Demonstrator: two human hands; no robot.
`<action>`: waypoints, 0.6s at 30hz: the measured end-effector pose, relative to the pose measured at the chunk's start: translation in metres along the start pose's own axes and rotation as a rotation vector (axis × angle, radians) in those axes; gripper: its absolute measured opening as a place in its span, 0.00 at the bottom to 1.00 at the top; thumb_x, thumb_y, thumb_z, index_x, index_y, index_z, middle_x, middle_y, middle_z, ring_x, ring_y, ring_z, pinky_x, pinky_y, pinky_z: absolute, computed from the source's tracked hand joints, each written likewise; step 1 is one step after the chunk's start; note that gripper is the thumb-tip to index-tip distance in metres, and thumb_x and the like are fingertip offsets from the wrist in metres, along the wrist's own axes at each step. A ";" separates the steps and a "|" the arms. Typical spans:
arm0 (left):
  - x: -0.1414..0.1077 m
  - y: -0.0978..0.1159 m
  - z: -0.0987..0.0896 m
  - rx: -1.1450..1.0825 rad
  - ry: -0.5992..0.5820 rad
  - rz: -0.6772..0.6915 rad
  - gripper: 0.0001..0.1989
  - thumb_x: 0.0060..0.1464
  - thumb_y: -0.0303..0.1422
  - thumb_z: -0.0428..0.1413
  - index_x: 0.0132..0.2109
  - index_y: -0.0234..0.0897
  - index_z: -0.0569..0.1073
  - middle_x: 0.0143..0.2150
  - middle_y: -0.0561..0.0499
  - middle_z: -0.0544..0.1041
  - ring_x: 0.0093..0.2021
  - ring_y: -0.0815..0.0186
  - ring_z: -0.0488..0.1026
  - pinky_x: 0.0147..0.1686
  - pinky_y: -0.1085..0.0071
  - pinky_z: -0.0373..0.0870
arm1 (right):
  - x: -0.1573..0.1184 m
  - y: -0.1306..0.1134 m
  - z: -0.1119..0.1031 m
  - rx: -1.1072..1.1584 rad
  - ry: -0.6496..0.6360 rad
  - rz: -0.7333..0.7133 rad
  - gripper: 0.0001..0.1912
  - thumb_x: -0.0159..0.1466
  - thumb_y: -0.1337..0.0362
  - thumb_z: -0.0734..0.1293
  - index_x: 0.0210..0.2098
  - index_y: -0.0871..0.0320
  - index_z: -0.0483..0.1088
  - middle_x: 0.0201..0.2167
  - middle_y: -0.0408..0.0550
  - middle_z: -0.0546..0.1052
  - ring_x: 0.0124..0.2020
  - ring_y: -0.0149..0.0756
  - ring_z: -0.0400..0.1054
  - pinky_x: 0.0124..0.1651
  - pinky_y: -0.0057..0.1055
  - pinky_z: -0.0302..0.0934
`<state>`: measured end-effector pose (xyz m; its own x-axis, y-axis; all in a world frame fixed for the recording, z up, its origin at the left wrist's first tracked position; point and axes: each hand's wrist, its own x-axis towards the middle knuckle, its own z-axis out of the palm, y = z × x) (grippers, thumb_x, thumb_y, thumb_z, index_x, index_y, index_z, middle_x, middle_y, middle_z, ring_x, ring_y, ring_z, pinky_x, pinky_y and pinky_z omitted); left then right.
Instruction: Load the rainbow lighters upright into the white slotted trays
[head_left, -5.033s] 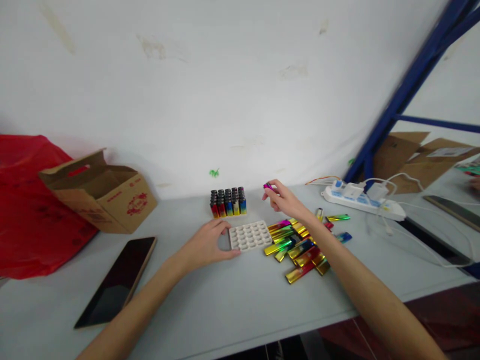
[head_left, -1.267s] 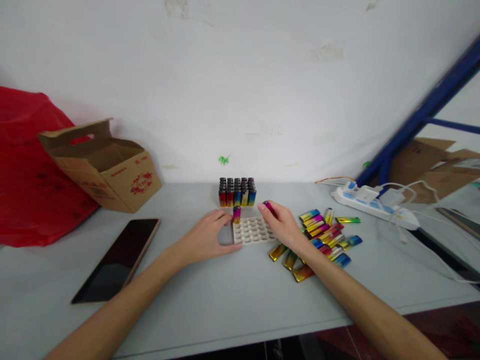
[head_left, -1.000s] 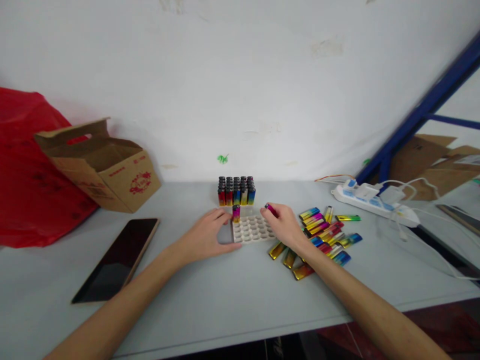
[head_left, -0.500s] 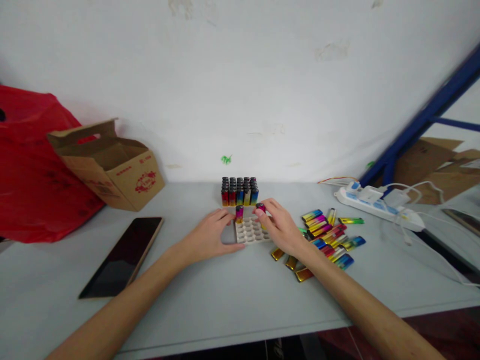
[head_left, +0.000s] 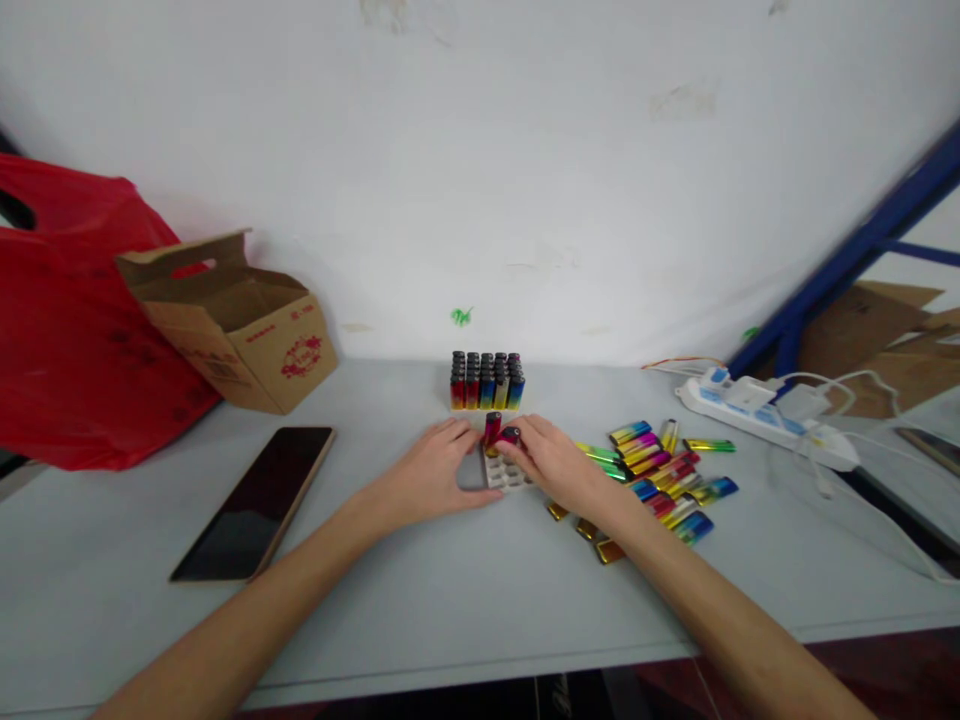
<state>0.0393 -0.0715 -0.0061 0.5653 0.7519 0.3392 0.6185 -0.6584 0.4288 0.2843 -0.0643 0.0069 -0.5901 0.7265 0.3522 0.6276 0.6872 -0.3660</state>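
A white tray with rows of holes (head_left: 514,480) lies in the middle of the table. My left hand (head_left: 429,468) curves around its left side, thumb at the near corner and fingers by the far left. One red-and-gold lighter (head_left: 492,428) stands upright at the tray's far left. My right hand (head_left: 559,462) pinches another dark-topped lighter (head_left: 510,436), slightly tilted, just beside the standing one; its lower part is hidden by the fingers. Behind the tray, a block of lighters (head_left: 487,385) stands upright in rows. To the right lies a loose pile of shiny coloured lighters (head_left: 664,470).
A dark-screened tablet (head_left: 259,505) lies at left, before an open cardboard box (head_left: 281,350) and a red plastic bag (head_left: 82,320). At right are a white power strip (head_left: 765,420) with cables and a blue metal frame (head_left: 847,250). A white wall (head_left: 480,180) rises behind.
My right hand has moved left over the tray, bringing its lighter next to the standing one. My left hand keeps its place at the tray. The view has shifted slightly.
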 end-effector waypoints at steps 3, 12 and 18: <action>0.001 -0.001 0.000 0.046 -0.033 -0.017 0.25 0.58 0.54 0.70 0.52 0.43 0.79 0.51 0.43 0.83 0.55 0.47 0.80 0.61 0.50 0.78 | 0.005 -0.001 -0.003 -0.140 -0.019 -0.050 0.17 0.83 0.52 0.62 0.49 0.58 0.73 0.45 0.59 0.82 0.48 0.50 0.77 0.52 0.44 0.71; 0.004 0.002 -0.003 0.072 -0.042 -0.011 0.21 0.60 0.53 0.68 0.43 0.43 0.74 0.47 0.44 0.81 0.51 0.48 0.80 0.56 0.52 0.79 | 0.007 -0.014 -0.004 -0.333 -0.132 0.041 0.19 0.84 0.52 0.62 0.48 0.60 0.77 0.43 0.59 0.83 0.46 0.49 0.79 0.53 0.43 0.65; 0.002 -0.013 -0.001 0.032 0.019 -0.018 0.27 0.57 0.54 0.70 0.53 0.42 0.78 0.56 0.42 0.82 0.58 0.46 0.79 0.62 0.49 0.78 | 0.002 0.017 -0.036 -0.165 -0.079 0.023 0.18 0.84 0.54 0.61 0.48 0.58 0.78 0.42 0.52 0.83 0.42 0.41 0.77 0.51 0.37 0.63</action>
<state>0.0321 -0.0610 -0.0104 0.5441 0.7636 0.3477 0.6458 -0.6457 0.4076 0.3119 -0.0517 0.0320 -0.6087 0.7445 0.2744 0.7123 0.6651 -0.2244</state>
